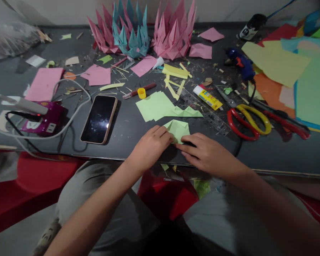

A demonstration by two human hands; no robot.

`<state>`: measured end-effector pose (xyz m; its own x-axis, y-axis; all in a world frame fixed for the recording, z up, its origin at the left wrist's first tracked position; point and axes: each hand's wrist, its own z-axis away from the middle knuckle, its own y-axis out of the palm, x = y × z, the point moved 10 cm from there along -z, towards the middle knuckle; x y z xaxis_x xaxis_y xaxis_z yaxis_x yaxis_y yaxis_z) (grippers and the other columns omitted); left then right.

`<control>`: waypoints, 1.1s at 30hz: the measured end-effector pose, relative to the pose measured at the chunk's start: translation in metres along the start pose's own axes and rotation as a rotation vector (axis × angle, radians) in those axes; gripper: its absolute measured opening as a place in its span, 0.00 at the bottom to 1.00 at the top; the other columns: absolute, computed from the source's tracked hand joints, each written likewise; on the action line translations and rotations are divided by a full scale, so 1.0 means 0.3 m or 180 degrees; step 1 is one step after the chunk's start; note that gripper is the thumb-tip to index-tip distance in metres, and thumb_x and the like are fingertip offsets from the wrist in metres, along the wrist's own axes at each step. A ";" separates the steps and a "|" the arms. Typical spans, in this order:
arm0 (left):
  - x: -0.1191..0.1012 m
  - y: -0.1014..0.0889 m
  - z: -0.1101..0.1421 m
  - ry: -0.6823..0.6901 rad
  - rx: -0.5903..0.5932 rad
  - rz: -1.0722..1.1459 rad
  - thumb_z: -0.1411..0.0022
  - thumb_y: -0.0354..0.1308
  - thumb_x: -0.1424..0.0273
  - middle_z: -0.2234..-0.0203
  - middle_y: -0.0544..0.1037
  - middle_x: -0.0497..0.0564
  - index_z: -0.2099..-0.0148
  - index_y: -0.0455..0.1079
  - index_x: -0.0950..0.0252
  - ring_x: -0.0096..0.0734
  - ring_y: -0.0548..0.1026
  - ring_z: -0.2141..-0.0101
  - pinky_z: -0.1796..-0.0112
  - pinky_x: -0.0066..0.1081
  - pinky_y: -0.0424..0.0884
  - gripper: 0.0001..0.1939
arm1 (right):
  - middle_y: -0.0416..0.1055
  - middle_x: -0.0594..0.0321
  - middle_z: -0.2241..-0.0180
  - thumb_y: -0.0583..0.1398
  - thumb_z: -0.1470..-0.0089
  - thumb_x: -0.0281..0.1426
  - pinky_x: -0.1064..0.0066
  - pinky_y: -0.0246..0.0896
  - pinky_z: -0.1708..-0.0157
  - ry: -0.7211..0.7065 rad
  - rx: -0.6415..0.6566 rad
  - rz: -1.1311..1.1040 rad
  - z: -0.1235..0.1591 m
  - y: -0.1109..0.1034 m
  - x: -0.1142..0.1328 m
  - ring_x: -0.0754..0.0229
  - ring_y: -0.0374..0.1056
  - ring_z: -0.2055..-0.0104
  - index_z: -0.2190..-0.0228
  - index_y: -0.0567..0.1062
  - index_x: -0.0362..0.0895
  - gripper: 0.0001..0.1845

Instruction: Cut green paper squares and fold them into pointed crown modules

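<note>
A light green sheet of folded paper [178,129] lies near the table's front edge, its upper corners creased inward. My left hand [156,144] is closed on its left lower side, fingers curled over the paper. From the right, my right hand [201,151] grips the lower right edge, the fingers bent and pressed together. Both hands meet close at the bottom of the paper, so part of that edge is hidden. Just beyond are a stack of light green paper squares [154,106] and a row of folded green pieces [186,111].
A phone [99,119] and purple power adapter [49,119] with cables lie left. Scissors [248,121], a glue stick [208,97], a clear ruler [216,121] and a blue glue gun [241,64] are right. Pink paper crowns [174,35] and a teal one [132,39] stand behind.
</note>
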<state>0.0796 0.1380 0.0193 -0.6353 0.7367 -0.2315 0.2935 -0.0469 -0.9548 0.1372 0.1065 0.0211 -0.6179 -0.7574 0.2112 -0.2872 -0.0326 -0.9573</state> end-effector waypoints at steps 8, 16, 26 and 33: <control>-0.075 -0.024 0.048 0.0151 -0.0183 -0.0370 0.36 0.46 0.75 0.66 0.74 0.53 0.58 0.69 0.69 0.35 0.70 0.65 0.67 0.33 0.67 0.11 | 0.70 0.51 0.59 0.52 0.44 0.26 0.60 0.64 0.59 0.0157 0.0075 0.0064 -0.006 0.008 -0.001 0.52 0.64 0.59 0.56 0.73 0.39 0.15; -0.056 -0.058 0.068 0.0000 -0.0520 -0.0184 0.40 0.47 0.78 0.67 0.77 0.52 0.60 0.72 0.66 0.35 0.73 0.62 0.62 0.35 0.68 0.13 | 0.71 0.52 0.59 0.51 0.43 0.28 0.61 0.66 0.59 0.0196 -0.0048 -0.0080 0.005 -0.008 -0.012 0.54 0.65 0.57 0.59 0.74 0.40 0.14; -0.006 -0.080 0.074 -0.0183 -0.0487 -0.0118 0.44 0.51 0.77 0.71 0.76 0.50 0.64 0.73 0.66 0.36 0.72 0.66 0.65 0.35 0.66 0.10 | 0.72 0.53 0.59 0.52 0.43 0.27 0.59 0.66 0.59 0.0254 -0.0076 -0.0259 0.006 -0.013 -0.019 0.53 0.67 0.57 0.63 0.75 0.41 0.12; 0.048 -0.026 0.034 -0.0116 0.0096 0.0374 0.37 0.51 0.68 0.67 0.73 0.49 0.58 0.71 0.62 0.32 0.69 0.64 0.63 0.32 0.64 0.09 | 0.72 0.56 0.63 0.53 0.43 0.29 0.61 0.65 0.60 0.0326 -0.0228 -0.0622 -0.013 -0.028 -0.046 0.57 0.66 0.60 0.66 0.75 0.43 0.10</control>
<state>0.0608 0.1421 0.0216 -0.6235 0.6999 -0.3483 0.3463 -0.1521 -0.9257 0.1452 0.1197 0.0269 -0.6154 -0.6710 0.4135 -0.4576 -0.1229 -0.8806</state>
